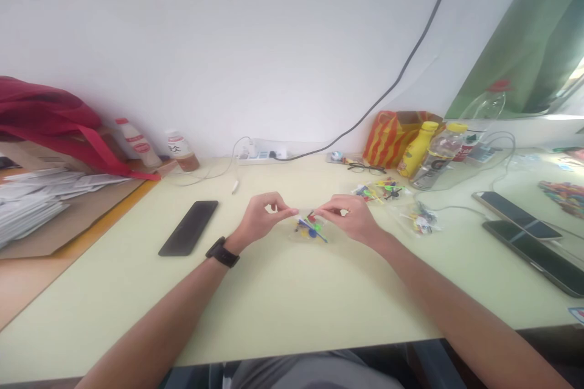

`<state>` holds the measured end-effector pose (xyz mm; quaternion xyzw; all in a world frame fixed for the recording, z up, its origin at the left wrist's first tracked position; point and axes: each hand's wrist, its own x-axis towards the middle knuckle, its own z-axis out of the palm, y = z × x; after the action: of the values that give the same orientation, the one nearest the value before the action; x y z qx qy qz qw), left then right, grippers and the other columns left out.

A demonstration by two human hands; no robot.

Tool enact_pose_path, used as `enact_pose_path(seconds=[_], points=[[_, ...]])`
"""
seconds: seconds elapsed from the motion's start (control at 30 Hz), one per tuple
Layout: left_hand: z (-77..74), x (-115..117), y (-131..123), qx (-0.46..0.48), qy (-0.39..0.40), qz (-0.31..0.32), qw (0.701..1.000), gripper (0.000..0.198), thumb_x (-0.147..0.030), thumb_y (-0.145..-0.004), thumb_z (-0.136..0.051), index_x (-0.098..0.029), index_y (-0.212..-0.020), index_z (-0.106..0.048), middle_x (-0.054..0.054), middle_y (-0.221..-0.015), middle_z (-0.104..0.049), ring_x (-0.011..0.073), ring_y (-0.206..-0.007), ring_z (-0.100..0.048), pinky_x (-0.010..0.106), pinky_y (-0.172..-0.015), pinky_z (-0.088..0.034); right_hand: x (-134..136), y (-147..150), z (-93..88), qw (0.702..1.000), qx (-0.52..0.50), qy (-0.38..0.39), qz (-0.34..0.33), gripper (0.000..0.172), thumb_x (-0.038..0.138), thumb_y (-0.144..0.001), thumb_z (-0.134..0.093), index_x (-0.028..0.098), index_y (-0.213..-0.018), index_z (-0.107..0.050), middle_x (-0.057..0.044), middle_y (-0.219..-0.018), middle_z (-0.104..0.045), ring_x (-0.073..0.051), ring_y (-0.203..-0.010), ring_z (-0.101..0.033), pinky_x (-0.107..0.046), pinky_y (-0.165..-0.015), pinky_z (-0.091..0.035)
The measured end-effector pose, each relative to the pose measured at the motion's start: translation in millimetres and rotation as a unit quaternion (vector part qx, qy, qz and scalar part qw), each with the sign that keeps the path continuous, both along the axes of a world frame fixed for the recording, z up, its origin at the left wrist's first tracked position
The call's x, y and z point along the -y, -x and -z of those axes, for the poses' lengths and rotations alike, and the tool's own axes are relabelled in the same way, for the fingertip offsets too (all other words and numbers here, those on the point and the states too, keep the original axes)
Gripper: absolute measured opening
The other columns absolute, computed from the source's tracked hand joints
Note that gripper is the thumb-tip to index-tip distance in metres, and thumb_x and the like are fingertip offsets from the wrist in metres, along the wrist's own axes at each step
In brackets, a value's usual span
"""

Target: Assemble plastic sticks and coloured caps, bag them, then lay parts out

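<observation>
A small clear plastic bag (310,228) with coloured bits inside (blue, red, yellow, green) hangs just above the pale yellow table (283,298). My left hand (261,217), with a black watch on its wrist, pinches the bag's top left edge. My right hand (347,217) pinches the top right edge. Both hands have their fingers closed on the bag. More small clear bags of coloured pieces (385,190) lie just behind my right hand, and another bag (422,220) sits to its right.
A black phone (188,227) lies face down at left. Two phones (524,219) lie at right with cables. Bottles (417,149), a striped orange bag (387,137), glasses (365,167) and a power strip (262,155) line the wall. Papers (41,197) and a red bag (50,115) are far left.
</observation>
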<state>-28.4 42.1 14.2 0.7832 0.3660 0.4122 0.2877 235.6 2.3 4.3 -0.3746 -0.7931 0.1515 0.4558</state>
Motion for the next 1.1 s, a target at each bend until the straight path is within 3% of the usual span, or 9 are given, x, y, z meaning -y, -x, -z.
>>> enact_pose_path(seconds=[0.13,0.3,0.37,0.43,0.63,0.83,0.97,1.03,1.1], points=[[16.0,-9,7,-0.012,0.074,0.011,0.997,0.042,-0.058,-0.091,-0.071,-0.018,-0.08,-0.076,0.004,-0.076,-0.072,0.0169,-0.07,-0.059,0.029,-0.065,-0.044,12,3,-8.2,0.976,0.158,-0.148,0.016,0.031,0.027,-0.108,-0.051,0.021,-0.095,-0.079,-0.004,-0.071,-0.064,-0.017,-0.065,-0.056,-0.033,-0.062,-0.041],[31.1,-14,9,0.06,0.167,0.017,0.984,0.065,-0.069,-0.102,-0.04,-0.015,-0.108,-0.077,0.008,-0.083,-0.072,0.0182,-0.072,-0.062,0.031,-0.07,-0.05,52,25,-17.9,0.867,0.357,-0.347,0.003,0.027,0.003,-0.099,-0.053,0.015,-0.088,-0.074,-0.008,-0.076,-0.065,-0.022,-0.071,-0.055,-0.037,-0.063,-0.041],[31.8,-14,8,0.074,0.176,0.018,0.981,0.07,-0.071,-0.103,-0.035,-0.014,-0.115,-0.074,0.009,-0.084,-0.072,0.0184,-0.072,-0.062,0.031,-0.069,-0.05,68,32,-15.0,0.834,0.399,-0.382,0.001,0.026,0.0,-0.095,-0.056,0.016,-0.08,-0.071,-0.007,-0.073,-0.063,-0.021,-0.067,-0.053,-0.037,-0.062,-0.042],[31.0,-13,8,0.071,0.181,0.019,0.981,0.073,-0.072,-0.102,-0.033,-0.014,-0.117,-0.073,0.009,-0.085,-0.072,0.0188,-0.073,-0.062,0.031,-0.07,-0.049,80,32,-8.3,0.822,0.44,-0.361,0.016,0.026,-0.001,-0.092,-0.057,0.016,-0.076,-0.069,-0.006,-0.07,-0.06,-0.021,-0.065,-0.053,-0.038,-0.064,-0.044],[30.8,-12,8,0.046,0.184,0.016,0.982,0.071,-0.068,-0.105,-0.028,-0.014,-0.119,-0.072,0.009,-0.087,-0.072,0.0203,-0.077,-0.062,0.034,-0.076,-0.048,84,-9,17.8,0.844,0.469,-0.234,0.118,0.022,-0.003,-0.086,-0.056,0.016,-0.081,-0.065,-0.007,-0.079,-0.065,-0.024,-0.075,-0.06,-0.038,-0.073,-0.046],[33.0,-14,9,0.034,0.179,0.025,0.983,0.069,-0.067,-0.106,-0.029,-0.016,-0.117,-0.072,0.009,-0.087,-0.072,0.0211,-0.08,-0.062,0.036,-0.08,-0.049,79,-46,36.7,0.852,0.446,-0.104,0.253,0.024,0.007,-0.093,-0.053,0.017,-0.075,-0.064,-0.008,-0.075,-0.067,-0.023,-0.072,-0.064,-0.036,-0.065,-0.042],[34.1,-14,9,0.036,0.177,0.026,0.983,0.07,-0.068,-0.105,-0.029,-0.015,-0.116,-0.073,0.009,-0.086,-0.072,0.0215,-0.08,-0.062,0.036,-0.08,-0.049,87,-52,16.8,0.859,0.385,-0.077,0.33,0.02,0.025,-0.1,-0.055,0.014,-0.098,-0.072,-0.013,-0.09,-0.075,-0.027,-0.077,-0.07,-0.037,-0.066,-0.048],[35.6,-15,9,0.036,0.177,0.027,0.983,0.069,-0.069,-0.105,-0.03,-0.015,-0.115,-0.073,0.009,-0.086,-0.072,0.0214,-0.08,-0.063,0.036,-0.08,-0.049,101,-52,-5.9,0.899,0.283,-0.108,0.318,0.023,0.031,-0.103,-0.055,0.017,-0.107,-0.072,-0.012,-0.097,-0.076,-0.026,-0.081,-0.071,-0.038,-0.071,-0.053],[37.4,-15,9,0.035,0.176,0.025,0.983,0.068,-0.069,-0.105,-0.031,-0.016,-0.114,-0.073,0.009,-0.086,-0.072,0.0212,-0.08,-0.063,0.036,-0.08,-0.05,118,-52,-29.4,0.947,0.161,-0.133,0.245,0.02,0.035,-0.102,-0.06,0.023,-0.112,-0.073,-0.008,-0.099,-0.076,-0.024,-0.083,-0.071,-0.038,-0.078,-0.057]])
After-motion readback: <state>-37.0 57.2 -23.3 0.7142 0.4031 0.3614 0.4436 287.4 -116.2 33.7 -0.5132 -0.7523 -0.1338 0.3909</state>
